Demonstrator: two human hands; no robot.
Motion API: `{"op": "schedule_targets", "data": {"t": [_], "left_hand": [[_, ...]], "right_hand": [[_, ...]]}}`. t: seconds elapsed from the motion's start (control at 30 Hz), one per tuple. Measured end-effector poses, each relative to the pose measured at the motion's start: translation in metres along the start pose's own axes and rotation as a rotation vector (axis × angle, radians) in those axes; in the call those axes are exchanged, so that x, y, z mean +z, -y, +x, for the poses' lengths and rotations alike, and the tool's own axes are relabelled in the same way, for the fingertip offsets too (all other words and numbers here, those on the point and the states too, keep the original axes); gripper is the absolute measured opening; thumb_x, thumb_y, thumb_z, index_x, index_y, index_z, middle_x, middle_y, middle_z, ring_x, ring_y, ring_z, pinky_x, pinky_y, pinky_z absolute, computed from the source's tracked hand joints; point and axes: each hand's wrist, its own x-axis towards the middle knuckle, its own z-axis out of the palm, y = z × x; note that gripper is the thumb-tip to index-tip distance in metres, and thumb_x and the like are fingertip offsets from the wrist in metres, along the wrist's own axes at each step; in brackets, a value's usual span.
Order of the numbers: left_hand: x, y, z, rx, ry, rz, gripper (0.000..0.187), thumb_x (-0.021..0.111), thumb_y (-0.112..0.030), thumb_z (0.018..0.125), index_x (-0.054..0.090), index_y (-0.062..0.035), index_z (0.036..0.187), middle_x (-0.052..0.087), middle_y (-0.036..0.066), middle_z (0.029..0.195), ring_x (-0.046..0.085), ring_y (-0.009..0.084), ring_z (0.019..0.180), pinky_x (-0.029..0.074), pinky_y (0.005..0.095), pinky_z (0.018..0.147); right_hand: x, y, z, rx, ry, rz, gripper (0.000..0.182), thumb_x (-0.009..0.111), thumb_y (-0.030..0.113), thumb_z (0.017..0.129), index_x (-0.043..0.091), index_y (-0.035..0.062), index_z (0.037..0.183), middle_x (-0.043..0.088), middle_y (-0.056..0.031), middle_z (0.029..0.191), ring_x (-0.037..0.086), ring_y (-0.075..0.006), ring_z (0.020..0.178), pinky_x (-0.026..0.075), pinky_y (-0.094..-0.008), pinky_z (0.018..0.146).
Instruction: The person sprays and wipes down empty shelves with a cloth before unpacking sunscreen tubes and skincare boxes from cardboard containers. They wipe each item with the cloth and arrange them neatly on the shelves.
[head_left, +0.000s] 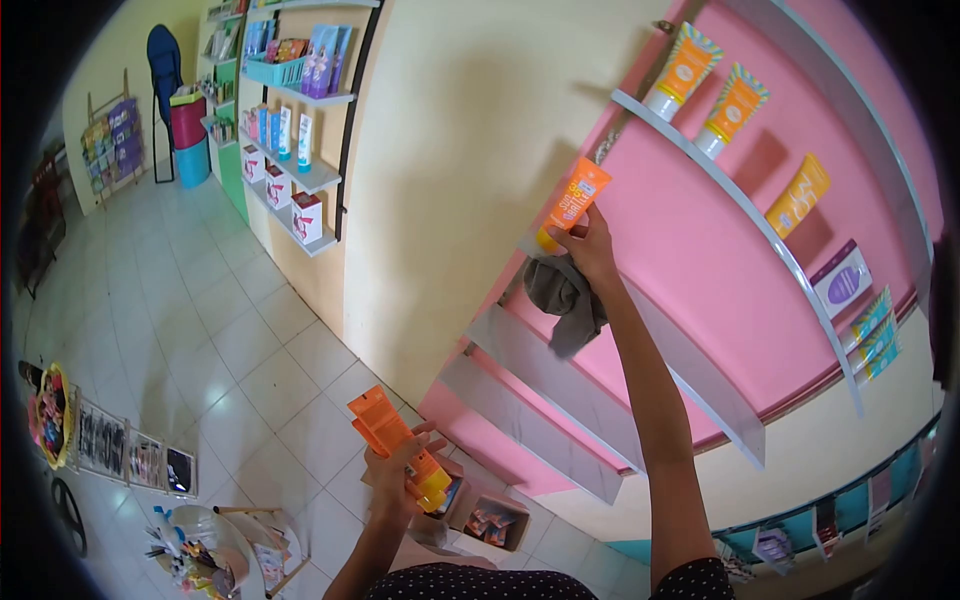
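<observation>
My right hand (592,248) is closed around an orange sunscreen tube (578,196) with a yellow cap, held cap down at the left end of a middle shelf on the pink wall. A dark grey cloth (562,298) hangs below the same hand, bunched up against the palm. Lower down, my left hand (396,470) grips orange tubes (382,422) with yellow caps, bundled together and tilted. On the shelf (745,192) above stand orange and yellow tubes (740,105), a purple-and-white pack (842,280) and teal striped tubes (872,335).
Lower grey shelves (540,405) jut out from the pink wall. Cardboard boxes (497,520) sit on the tiled floor (260,350) below. Another stocked shelf unit (315,178) is at the back left. A round stand with small goods (215,550) stands at the lower left.
</observation>
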Motion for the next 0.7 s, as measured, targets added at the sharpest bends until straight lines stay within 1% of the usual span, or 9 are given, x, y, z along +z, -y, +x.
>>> {"op": "schedule_targets", "data": {"t": [0.17,0.33,0.4,0.5,0.53,0.6,0.63,0.67,0.7], "left_hand": [[-0.004,0.001,0.005,-0.034,-0.009,-0.015,0.038,0.058,-0.009,0.065,0.040,0.0020,0.096,0.055,0.016,0.091,0.058,0.0214,0.075,0.048,0.0292,0.065],[0.000,0.000,0.006,-0.062,0.003,-0.012,0.033,0.059,-0.009,0.065,0.044,0.0018,0.092,0.056,0.014,0.088,0.058,0.0194,0.071,0.048,0.0287,0.064],[-0.001,0.001,0.006,-0.063,0.017,0.019,0.028,0.060,-0.009,0.064,0.046,-0.0003,0.087,0.056,0.010,0.079,0.057,0.0175,0.067,0.048,0.0279,0.062],[-0.005,0.004,0.008,-0.073,0.017,0.052,0.024,0.061,-0.010,0.065,0.047,-0.0029,0.083,0.054,0.006,0.071,0.056,0.0155,0.063,0.047,0.0272,0.058],[-0.005,0.005,0.008,-0.073,0.016,0.054,0.024,0.061,-0.010,0.065,0.047,-0.0029,0.083,0.054,0.006,0.071,0.056,0.0155,0.063,0.047,0.0272,0.058],[-0.006,0.006,0.008,-0.075,0.013,0.062,0.022,0.061,-0.013,0.068,0.047,-0.0048,0.082,0.052,0.005,0.068,0.054,0.0144,0.061,0.047,0.0266,0.055],[-0.005,0.005,0.007,-0.075,0.010,0.065,0.022,0.061,-0.013,0.068,0.047,-0.0048,0.082,0.052,0.005,0.068,0.054,0.0144,0.061,0.047,0.0266,0.055],[-0.003,0.002,0.006,-0.080,0.030,0.066,0.020,0.059,-0.017,0.071,0.047,-0.0053,0.082,0.052,0.005,0.068,0.054,0.0144,0.060,0.047,0.0264,0.054],[-0.001,0.000,0.004,-0.084,0.046,0.066,0.021,0.058,-0.022,0.074,0.046,-0.0057,0.081,0.052,0.005,0.068,0.054,0.0145,0.059,0.047,0.0262,0.052]], "right_hand": [[-0.001,0.004,-0.002,0.012,0.042,0.006,0.053,0.065,0.012,0.067,0.037,0.0055,0.112,0.060,-0.0100,0.085,0.059,-0.0188,0.074,0.046,-0.0278,0.067],[-0.001,0.002,-0.002,0.037,0.044,-0.009,0.054,0.066,0.012,0.067,0.038,0.0054,0.112,0.059,-0.0101,0.086,0.059,-0.0181,0.075,0.046,-0.0282,0.066],[-0.001,0.001,-0.003,0.027,0.037,-0.017,0.054,0.066,0.012,0.066,0.039,0.0051,0.111,0.059,-0.0104,0.087,0.058,-0.0178,0.076,0.047,-0.0282,0.066],[-0.001,0.002,-0.007,0.048,0.036,-0.009,0.049,0.067,0.012,0.064,0.042,0.0043,0.106,0.058,-0.0094,0.085,0.058,-0.0174,0.075,0.047,-0.0278,0.065],[-0.002,0.004,-0.007,0.064,0.033,0.000,0.047,0.068,0.011,0.063,0.044,0.0043,0.103,0.058,-0.0089,0.083,0.058,-0.0170,0.075,0.047,-0.0278,0.065],[-0.005,0.009,-0.010,0.083,0.029,0.012,0.044,0.068,0.011,0.063,0.045,0.0044,0.100,0.058,-0.0083,0.082,0.057,-0.0167,0.075,0.047,-0.0277,0.065],[-0.009,0.011,-0.015,0.099,-0.037,-0.040,0.041,0.068,0.011,0.063,0.046,0.0040,0.098,0.058,-0.0082,0.081,0.057,-0.0159,0.075,0.047,-0.0270,0.064],[-0.014,0.013,-0.021,0.116,-0.100,-0.091,0.039,0.068,0.011,0.063,0.047,0.0035,0.095,0.058,-0.0080,0.080,0.056,-0.0152,0.075,0.046,-0.0263,0.063],[-0.020,0.015,-0.030,0.064,-0.187,-0.085,0.036,0.067,0.011,0.065,0.048,0.0027,0.093,0.057,-0.0081,0.079,0.056,-0.0143,0.074,0.045,-0.0250,0.062]]}}
